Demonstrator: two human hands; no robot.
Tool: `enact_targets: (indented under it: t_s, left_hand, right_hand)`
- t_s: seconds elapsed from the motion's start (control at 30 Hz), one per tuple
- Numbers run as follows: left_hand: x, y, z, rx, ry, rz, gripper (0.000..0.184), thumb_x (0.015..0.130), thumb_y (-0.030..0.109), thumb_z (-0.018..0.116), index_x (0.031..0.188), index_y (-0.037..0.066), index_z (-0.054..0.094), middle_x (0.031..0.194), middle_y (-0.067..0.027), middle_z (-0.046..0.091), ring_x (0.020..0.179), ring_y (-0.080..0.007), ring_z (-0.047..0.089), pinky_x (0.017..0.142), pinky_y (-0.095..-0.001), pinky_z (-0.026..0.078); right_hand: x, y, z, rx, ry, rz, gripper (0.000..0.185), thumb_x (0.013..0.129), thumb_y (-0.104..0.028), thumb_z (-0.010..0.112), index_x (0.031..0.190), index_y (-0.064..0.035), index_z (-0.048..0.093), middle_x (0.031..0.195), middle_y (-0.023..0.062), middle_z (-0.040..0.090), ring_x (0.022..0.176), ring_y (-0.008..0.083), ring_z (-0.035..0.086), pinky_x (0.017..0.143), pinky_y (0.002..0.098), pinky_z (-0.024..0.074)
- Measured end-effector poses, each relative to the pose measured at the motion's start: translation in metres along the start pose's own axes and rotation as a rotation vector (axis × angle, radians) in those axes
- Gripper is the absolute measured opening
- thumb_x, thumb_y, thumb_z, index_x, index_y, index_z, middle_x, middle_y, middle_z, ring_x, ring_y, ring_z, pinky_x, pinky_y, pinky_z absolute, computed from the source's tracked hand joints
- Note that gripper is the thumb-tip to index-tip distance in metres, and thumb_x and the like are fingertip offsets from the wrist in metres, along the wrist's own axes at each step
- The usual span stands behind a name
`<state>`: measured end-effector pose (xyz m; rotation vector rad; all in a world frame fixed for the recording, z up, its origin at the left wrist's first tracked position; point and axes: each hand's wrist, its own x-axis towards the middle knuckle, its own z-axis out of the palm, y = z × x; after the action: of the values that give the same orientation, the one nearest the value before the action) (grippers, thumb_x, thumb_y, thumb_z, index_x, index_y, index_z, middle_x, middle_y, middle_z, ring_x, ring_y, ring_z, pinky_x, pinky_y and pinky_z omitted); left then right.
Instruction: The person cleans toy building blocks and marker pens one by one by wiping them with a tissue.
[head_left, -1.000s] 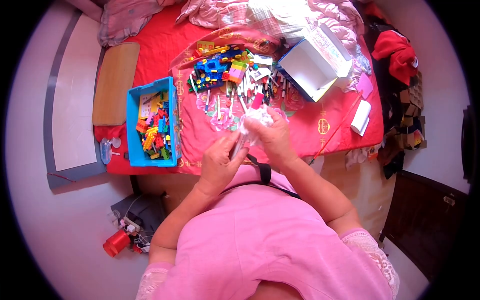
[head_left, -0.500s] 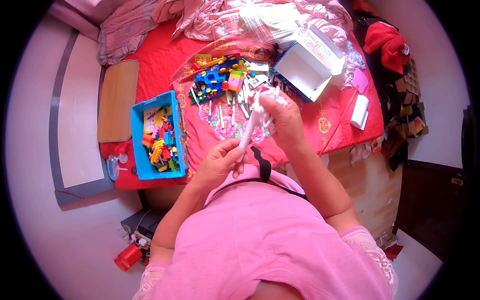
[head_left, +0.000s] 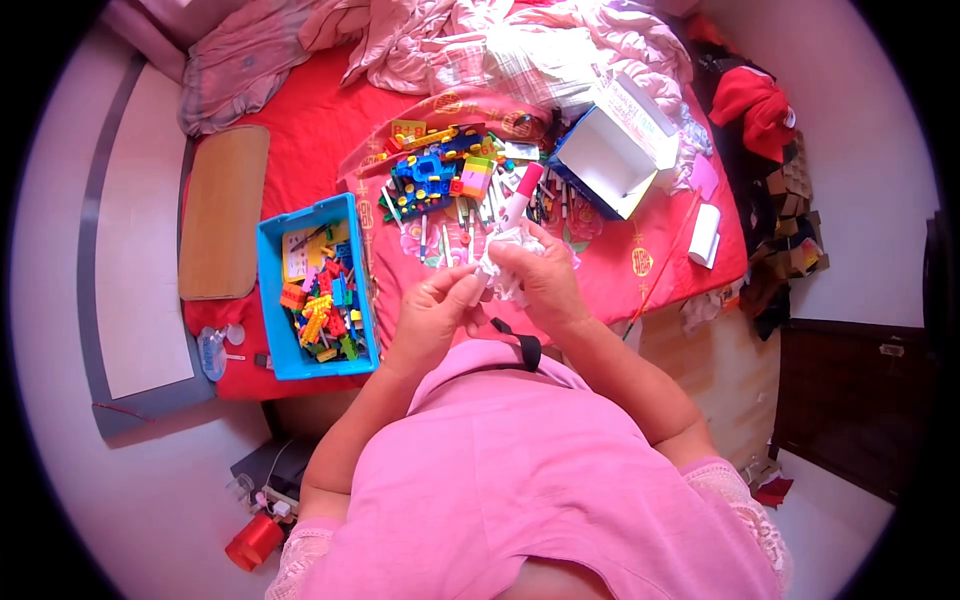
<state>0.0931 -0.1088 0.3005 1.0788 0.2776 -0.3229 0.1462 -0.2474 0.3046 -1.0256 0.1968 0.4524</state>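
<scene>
A thick white marker with a pinkish-red cap [head_left: 527, 182] points up and away from me between my hands. My left hand [head_left: 440, 312] is closed in a pinch at its lower end. Wrapped round the marker's lower body is a crumpled white tissue [head_left: 515, 245], gripped by my right hand [head_left: 548, 285]; it hides part of the barrel. Just beyond my hands lie several pens and markers [head_left: 447, 240] on the flowered cloth, beside a pile of blue and coloured toy blocks [head_left: 425, 178].
To the left stands a blue bin [head_left: 368, 300] of coloured blocks, with a wooden board [head_left: 222, 215] beyond it. An open white-lined box [head_left: 605, 160] sits at the right, near a white tissue pack [head_left: 704, 236]. Rumpled bedding [head_left: 430, 40] covers the far side of the red bed.
My right hand and the tissue have slid down the marker toward my left hand. The red cap now shows above the tissue. My left hand keeps its pinch.
</scene>
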Motion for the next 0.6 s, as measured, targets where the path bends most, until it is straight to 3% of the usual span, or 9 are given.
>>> enact_targets:
  t_s: [0.1, 0.4, 0.6]
  left_hand:
    - [0.000, 0.002, -0.029, -0.320, -0.153, -0.173, 0.023, 0.085, 0.012, 0.052, 0.101, -0.003, 0.052, 0.078, -0.0116, 0.059, 0.058, -0.0148, 0.056, 0.049, -0.0225, 0.046]
    - [-0.002, 0.002, -0.059, 0.017, -0.098, -0.044, 0.020, 0.078, 0.010, 0.062, 0.094, 0.000, 0.053, 0.077, -0.0057, 0.057, 0.062, -0.0100, 0.055, 0.051, -0.0219, 0.046]
    - [0.014, -0.001, -0.048, 0.030, -0.074, -0.029, 0.020, 0.079, 0.010, 0.060, 0.096, 0.002, 0.053, 0.076, -0.0033, 0.058, 0.061, -0.0080, 0.053, 0.056, -0.0197, 0.044]
  right_hand:
    - [0.002, 0.005, 0.011, -0.053, -0.036, 0.013, 0.032, 0.073, -0.011, 0.063, 0.101, 0.0003, 0.051, 0.077, 0.0027, 0.057, 0.065, 0.0084, 0.056, 0.053, 0.0199, 0.0443]
    - [0.025, 0.013, 0.028, -0.035, 0.085, -0.087, 0.020, 0.076, -0.011, 0.061, 0.093, -0.0026, 0.055, 0.076, 0.0009, 0.058, 0.061, 0.0065, 0.055, 0.051, 0.0181, 0.0421]
    - [0.040, -0.009, 0.011, -0.075, 0.052, -0.104, 0.016, 0.077, -0.010, 0.059, 0.091, -0.0035, 0.056, 0.073, -0.0014, 0.056, 0.057, 0.0035, 0.050, 0.050, 0.0169, 0.0384]
